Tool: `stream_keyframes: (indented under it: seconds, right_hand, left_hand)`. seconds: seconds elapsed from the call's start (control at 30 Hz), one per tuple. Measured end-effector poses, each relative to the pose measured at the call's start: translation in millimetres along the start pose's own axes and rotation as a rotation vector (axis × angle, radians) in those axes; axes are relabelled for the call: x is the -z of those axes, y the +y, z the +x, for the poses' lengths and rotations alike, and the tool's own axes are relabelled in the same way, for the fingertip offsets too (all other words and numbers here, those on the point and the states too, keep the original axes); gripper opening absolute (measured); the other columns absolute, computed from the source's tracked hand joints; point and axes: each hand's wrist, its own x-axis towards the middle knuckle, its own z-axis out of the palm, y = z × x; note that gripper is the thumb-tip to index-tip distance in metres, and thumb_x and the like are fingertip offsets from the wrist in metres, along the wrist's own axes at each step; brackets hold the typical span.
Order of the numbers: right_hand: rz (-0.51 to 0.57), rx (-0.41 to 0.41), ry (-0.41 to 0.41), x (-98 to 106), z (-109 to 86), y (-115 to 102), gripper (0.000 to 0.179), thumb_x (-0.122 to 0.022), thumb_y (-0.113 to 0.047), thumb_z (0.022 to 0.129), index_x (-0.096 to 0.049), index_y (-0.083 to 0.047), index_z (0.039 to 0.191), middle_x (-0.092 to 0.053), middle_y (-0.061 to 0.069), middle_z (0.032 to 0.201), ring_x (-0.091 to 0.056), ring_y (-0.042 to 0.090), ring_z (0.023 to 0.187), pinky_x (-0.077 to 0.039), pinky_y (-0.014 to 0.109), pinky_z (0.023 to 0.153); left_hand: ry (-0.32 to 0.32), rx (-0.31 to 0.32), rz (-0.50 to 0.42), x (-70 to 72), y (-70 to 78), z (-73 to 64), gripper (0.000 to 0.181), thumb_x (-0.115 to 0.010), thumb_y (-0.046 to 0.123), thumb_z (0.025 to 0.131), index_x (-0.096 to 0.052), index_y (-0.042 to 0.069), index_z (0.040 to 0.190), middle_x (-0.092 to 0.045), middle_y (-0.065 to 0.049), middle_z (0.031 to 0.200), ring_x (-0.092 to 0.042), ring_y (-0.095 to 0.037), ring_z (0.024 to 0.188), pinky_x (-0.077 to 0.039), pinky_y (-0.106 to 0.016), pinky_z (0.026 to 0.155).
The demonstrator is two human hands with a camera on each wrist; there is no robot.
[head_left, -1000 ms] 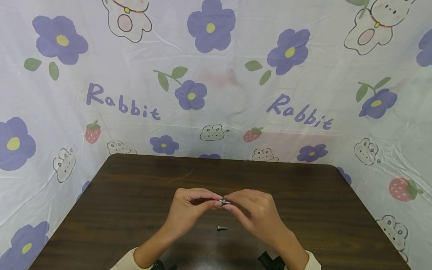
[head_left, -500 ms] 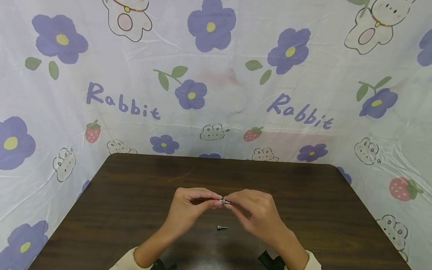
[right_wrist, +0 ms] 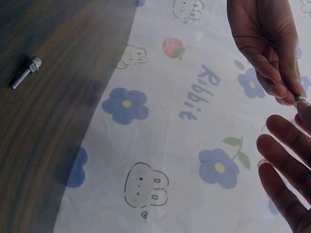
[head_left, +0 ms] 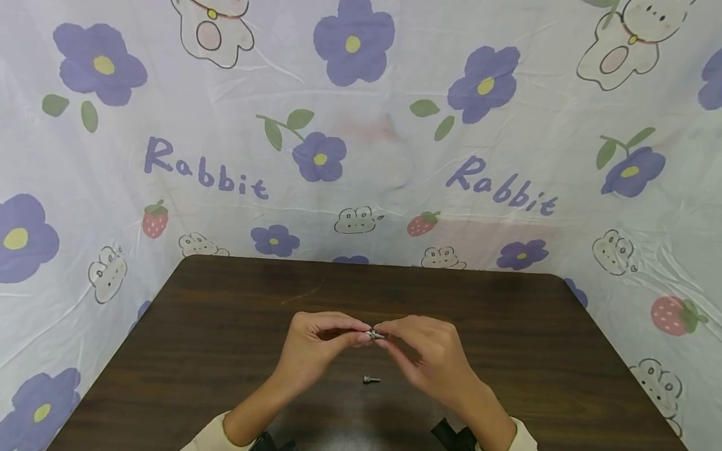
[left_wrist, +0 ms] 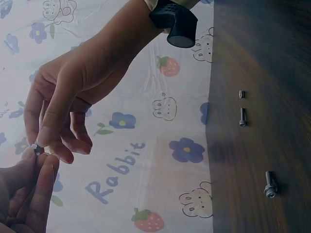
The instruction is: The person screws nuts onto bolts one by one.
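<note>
Use the desk (head_left: 169,357) as reference. Above the desk, the left hand (head_left: 308,348) and right hand (head_left: 433,352) meet, fingers of both pinching one small metal fastener (head_left: 375,336). Recommended: steady one end, turn the other lightly, keep axes aligned, stay low over the desk against drops.

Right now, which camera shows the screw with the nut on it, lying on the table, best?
The right wrist view: the screw looks biggest there, and its nut shows plainly. The left wrist view shows it smaller, at the lower right; the head view shows it tiny.
</note>
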Motion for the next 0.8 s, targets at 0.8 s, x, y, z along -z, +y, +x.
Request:
stream_keyframes:
  seconds: [0.8]
  right_hand:
    - [0.046,-0.036,-0.031,0.7,-3.4,3.2,0.019,-0.062,-0.022,0.103,-0.074,-0.009,0.098,-0.075,0.0,0.088,-0.071,0.01,0.075,-0.058,0.024,0.064]
  left_hand:
    - [0.0,-0.016,0.056,1.8,0.1,0.8,0.011,-0.078,0.003,0.088,-0.08,0.004,0.099,-0.077,-0.006,0.091,-0.074,-0.021,0.078,-0.062,-0.037,0.066]
